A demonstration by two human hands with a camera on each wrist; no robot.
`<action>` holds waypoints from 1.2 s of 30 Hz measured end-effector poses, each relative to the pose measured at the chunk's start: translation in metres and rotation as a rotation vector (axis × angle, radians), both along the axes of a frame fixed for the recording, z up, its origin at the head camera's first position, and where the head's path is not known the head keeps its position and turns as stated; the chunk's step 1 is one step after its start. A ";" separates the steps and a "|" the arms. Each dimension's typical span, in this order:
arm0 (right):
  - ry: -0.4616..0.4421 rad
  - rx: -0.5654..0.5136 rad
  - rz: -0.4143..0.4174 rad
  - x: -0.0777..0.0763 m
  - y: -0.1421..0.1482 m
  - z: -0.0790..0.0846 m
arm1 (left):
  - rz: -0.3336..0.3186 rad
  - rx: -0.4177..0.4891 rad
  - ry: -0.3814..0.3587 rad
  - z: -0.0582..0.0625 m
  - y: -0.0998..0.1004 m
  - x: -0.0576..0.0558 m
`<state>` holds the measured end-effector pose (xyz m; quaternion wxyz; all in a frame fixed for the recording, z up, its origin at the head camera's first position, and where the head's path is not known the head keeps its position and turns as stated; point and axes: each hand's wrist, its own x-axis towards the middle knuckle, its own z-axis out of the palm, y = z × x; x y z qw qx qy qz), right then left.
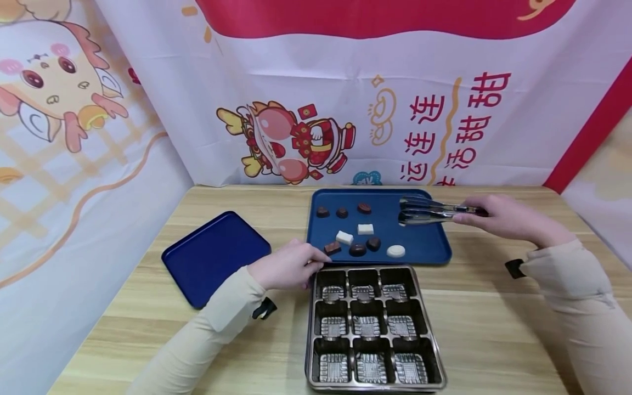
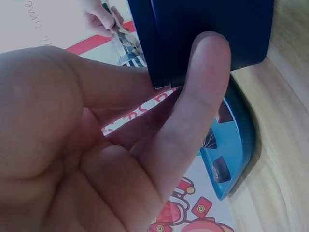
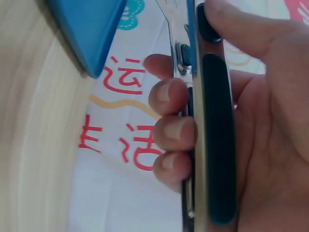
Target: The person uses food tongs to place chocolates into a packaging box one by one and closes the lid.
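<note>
My left hand (image 1: 288,267) pinches the far left corner of a dark box (image 2: 174,38). Inside the box sits a shiny brown plastic insert (image 1: 351,333) with several square compartments, all bare. My right hand (image 1: 511,218) grips metal tongs (image 1: 434,212) with dark handle pads; its fingers curl round the handles in the right wrist view. The tongs' tips hover over the right part of a blue tray (image 1: 434,258), with nothing between them. On that tray lie several dark chocolates (image 1: 357,250), two white rectangular chocolates (image 1: 365,229) and a white oval chocolate (image 1: 395,250).
A smaller dark blue tray (image 1: 214,258) lies at the left of the wooden table (image 1: 474,329). The box stands close against the near edge of the chocolate tray. A printed cloth backdrop (image 1: 296,66) rises behind the table and along its left side.
</note>
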<state>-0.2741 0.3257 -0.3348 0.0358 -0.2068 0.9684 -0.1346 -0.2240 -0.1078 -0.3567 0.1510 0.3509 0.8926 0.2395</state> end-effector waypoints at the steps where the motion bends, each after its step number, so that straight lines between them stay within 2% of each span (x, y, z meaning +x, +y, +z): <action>1: 0.008 0.013 0.006 0.002 -0.002 0.002 | -0.004 -0.002 0.003 0.000 0.000 0.000; 5: 0.003 0.012 0.018 0.009 -0.012 0.008 | -0.012 -0.005 0.010 0.001 0.000 0.002; 10: 0.036 0.031 0.098 0.016 -0.021 0.010 | -0.022 -0.012 0.000 0.001 -0.002 0.002; 14: 0.099 0.081 0.125 0.019 -0.024 0.009 | -0.031 -0.001 0.012 0.002 -0.002 0.001; 20: 0.097 0.099 0.169 0.019 -0.027 0.001 | -0.038 -0.005 0.009 0.004 -0.001 0.000; 25: 0.115 0.114 0.161 0.018 -0.030 -0.005 | -0.032 -0.001 0.004 0.003 -0.002 0.001; 30: 0.150 0.133 0.151 0.018 -0.034 -0.009 | -0.037 -0.009 0.032 0.003 -0.001 0.001; 36: 0.200 0.155 0.153 0.021 -0.038 -0.008 | -0.040 -0.011 0.028 0.002 -0.001 0.001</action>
